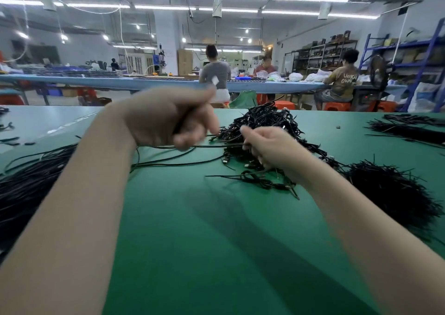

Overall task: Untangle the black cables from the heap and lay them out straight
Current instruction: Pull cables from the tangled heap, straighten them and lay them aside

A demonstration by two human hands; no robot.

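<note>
- Black cable (192, 146) runs through the curled fingers of the left hand (168, 119), which is raised and blurred above the green table (192, 230).
- The right hand (269, 146) is curled into the tangled heap (262, 124), gripping strands at its near edge.
- A few loose cables (168, 162) trail leftward from the heap across the mat.
- Straightened cables (26, 184) lie bundled at the left; another dark bundle (390, 192) lies at the right, and a third (409, 128) at the far right.
</note>
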